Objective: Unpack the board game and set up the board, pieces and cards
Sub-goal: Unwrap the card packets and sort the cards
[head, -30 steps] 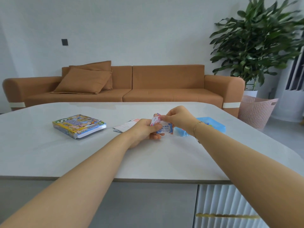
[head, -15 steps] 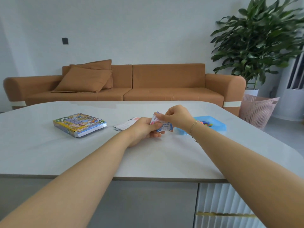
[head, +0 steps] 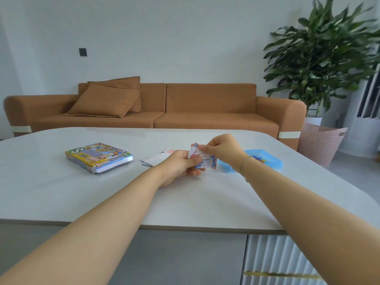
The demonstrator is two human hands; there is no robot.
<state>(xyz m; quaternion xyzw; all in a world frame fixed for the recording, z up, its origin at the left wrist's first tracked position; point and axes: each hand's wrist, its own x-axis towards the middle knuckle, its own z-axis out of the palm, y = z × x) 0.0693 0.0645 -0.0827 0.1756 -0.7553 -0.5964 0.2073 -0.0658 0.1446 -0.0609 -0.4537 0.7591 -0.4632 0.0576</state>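
Note:
Over the middle of the white table, my left hand grips a small stack of game cards from below. My right hand pinches the top card's upper edge with thumb and fingers. The colourful game box lies flat to the left. A folded paper sheet lies just behind my left hand. A blue plastic tray with small coloured pieces sits to the right, partly hidden by my right wrist.
An orange sofa with cushions stands behind the table. At the right there are a large potted plant and a pink perforated basket. The table's front edge runs close to me.
My right hand's pinch has shifted slightly up along the top card. The view has drifted a little. Both hands stay on the cards.

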